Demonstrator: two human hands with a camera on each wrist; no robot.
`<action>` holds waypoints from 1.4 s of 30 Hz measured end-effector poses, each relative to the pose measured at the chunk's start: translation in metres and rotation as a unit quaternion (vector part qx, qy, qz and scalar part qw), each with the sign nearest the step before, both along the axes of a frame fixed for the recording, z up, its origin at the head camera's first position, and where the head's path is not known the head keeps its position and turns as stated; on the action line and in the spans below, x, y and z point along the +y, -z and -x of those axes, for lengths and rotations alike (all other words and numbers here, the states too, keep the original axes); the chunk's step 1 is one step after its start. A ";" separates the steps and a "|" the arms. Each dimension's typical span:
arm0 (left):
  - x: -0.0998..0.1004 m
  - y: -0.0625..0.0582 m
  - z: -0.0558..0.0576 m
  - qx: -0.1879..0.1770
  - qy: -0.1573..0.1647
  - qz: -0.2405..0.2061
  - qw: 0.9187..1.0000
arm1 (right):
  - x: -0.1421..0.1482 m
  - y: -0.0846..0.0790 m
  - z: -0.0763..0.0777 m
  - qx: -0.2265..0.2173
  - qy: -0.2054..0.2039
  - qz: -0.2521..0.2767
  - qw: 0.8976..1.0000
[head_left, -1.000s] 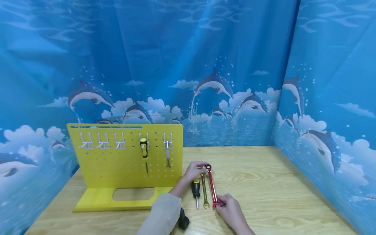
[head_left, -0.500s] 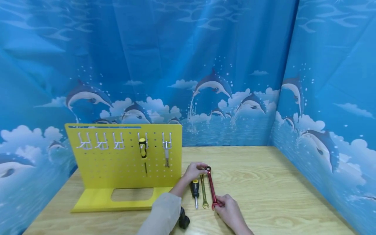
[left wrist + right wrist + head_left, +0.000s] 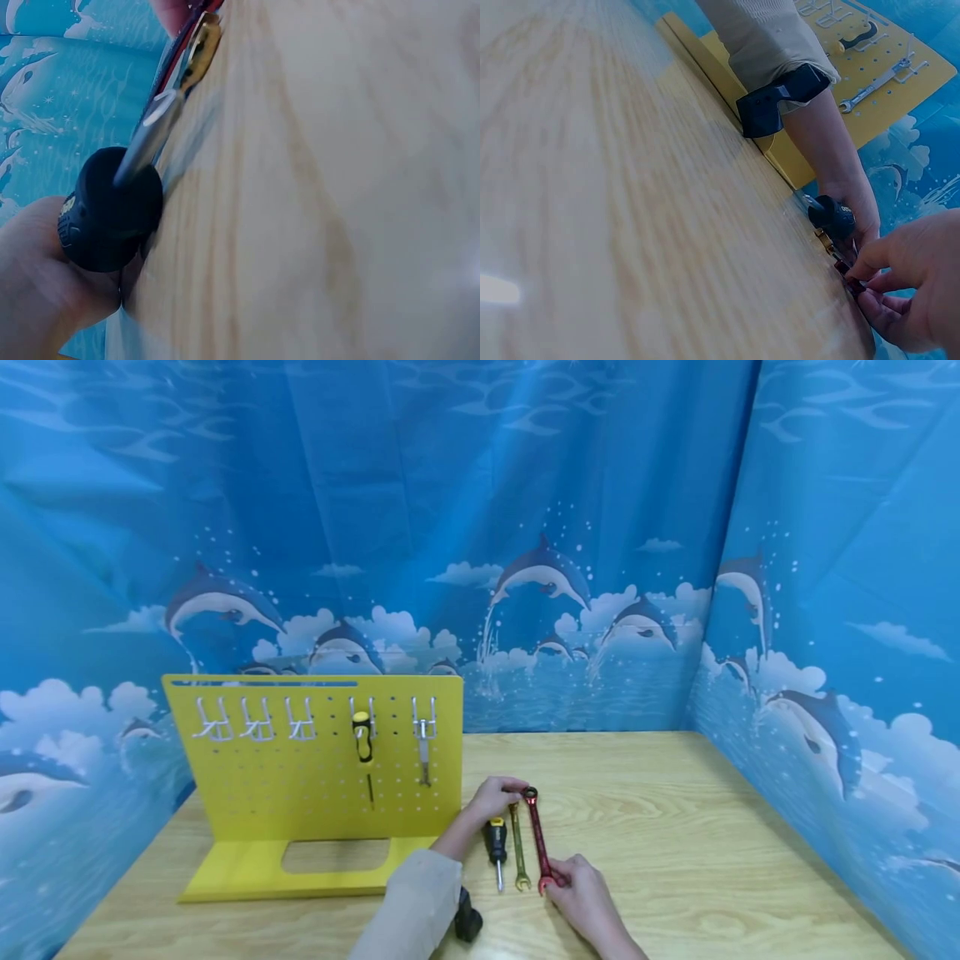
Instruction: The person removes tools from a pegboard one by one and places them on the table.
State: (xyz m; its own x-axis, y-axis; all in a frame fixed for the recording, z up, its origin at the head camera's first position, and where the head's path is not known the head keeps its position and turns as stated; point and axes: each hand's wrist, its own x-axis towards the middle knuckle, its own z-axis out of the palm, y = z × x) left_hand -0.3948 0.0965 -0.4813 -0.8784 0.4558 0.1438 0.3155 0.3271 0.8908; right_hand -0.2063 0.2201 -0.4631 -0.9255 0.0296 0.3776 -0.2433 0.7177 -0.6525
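A red combination wrench [image 3: 537, 835] lies along the table, ring end away from me. My left hand [image 3: 491, 797] pinches its ring end between thumb and fingertips. At the near open end, the thumb and fingers of my right hand [image 3: 587, 897] pinch the jaws. Just left of it lies a gold wrench [image 3: 519, 852], its open end toward me. Beside that is a black and yellow screwdriver [image 3: 497, 839], shaft toward me. In the left wrist view, the screwdriver's dark handle [image 3: 105, 217] stands before my left palm, and the gold wrench tip [image 3: 202, 49] shows beyond.
A yellow pegboard [image 3: 315, 785] stands at left on its base. It carries wire hooks [image 3: 213, 720], a hanging yellow and black screwdriver [image 3: 363, 739] and a silver wrench [image 3: 423, 756]. A black wrist camera [image 3: 467, 917] sits at my left sleeve [image 3: 416, 906]. Behind hangs a blue dolphin curtain [image 3: 420, 527].
The red wrench's ring end has come slightly down and toward me in my left fingers. My right hand stays almost in place at the open end. The head view has shifted a little.
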 end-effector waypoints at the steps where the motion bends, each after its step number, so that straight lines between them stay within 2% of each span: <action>1: 0.001 0.012 0.010 0.012 0.008 -0.004 1.000 | 0.000 0.000 0.000 0.002 -0.001 -0.001 1.000; 4: 0.003 0.042 0.035 0.043 0.032 -0.011 0.999 | -0.001 0.001 0.001 0.005 -0.005 -0.002 1.000; 6: 0.005 0.050 0.042 0.045 0.036 -0.010 0.998 | -0.001 0.001 0.001 0.005 -0.007 -0.003 1.000; 7: 0.005 0.053 0.046 0.025 0.040 -0.014 0.999 | -0.001 0.001 0.001 0.003 -0.008 -0.002 1.000; 8: 0.002 0.041 0.034 0.019 0.036 -0.006 0.999 | -0.001 0.001 0.001 0.001 -0.008 -0.001 1.000; 9: 0.002 0.037 0.031 0.018 0.034 -0.003 0.999 | -0.001 0.001 0.001 -0.001 -0.008 0.000 1.000; 10: 0.000 0.026 0.021 0.014 0.025 0.016 0.999 | -0.001 0.001 0.001 -0.003 -0.009 0.000 1.000; 11: -0.001 0.021 0.017 0.013 0.026 0.017 0.999 | -0.001 0.001 0.001 -0.004 -0.009 0.000 1.000; 12: -0.002 0.026 0.021 0.034 0.037 0.007 0.999 | -0.001 0.001 0.001 -0.006 -0.009 0.001 1.000; 14: -0.005 0.019 0.015 0.038 0.041 0.009 0.998 | -0.001 0.001 0.001 -0.007 -0.008 0.002 1.000; 15: -0.003 0.020 0.018 0.031 0.044 0.009 0.999 | -0.001 0.001 0.001 -0.007 -0.008 0.003 1.000; 17: -0.004 0.015 0.015 0.019 0.045 0.005 0.999 | -0.001 0.002 0.002 -0.006 -0.008 0.003 1.000; 18: -0.005 0.011 0.010 0.016 0.044 0.006 0.999 | -0.001 0.002 0.002 -0.007 -0.009 0.003 1.000; 19: -0.006 -0.003 -0.002 -0.003 0.032 0.022 0.999 | -0.002 0.002 0.002 -0.007 -0.009 0.003 1.000; 23: -0.008 -0.013 -0.013 0.000 0.022 0.029 0.999 | -0.002 0.002 0.003 -0.006 -0.011 0.000 1.000; 29: -0.008 -0.015 -0.012 -0.011 0.020 0.039 0.999 | -0.002 0.002 0.003 -0.012 -0.008 0.009 1.000; 36: -0.009 -0.023 -0.014 -0.053 0.004 0.003 0.999 | -0.004 0.000 0.005 -0.021 0.015 0.045 0.999; 42: -0.008 -0.037 -0.022 -0.020 0.002 -0.010 1.000 | 0.000 -0.003 0.005 0.018 0.052 0.063 0.997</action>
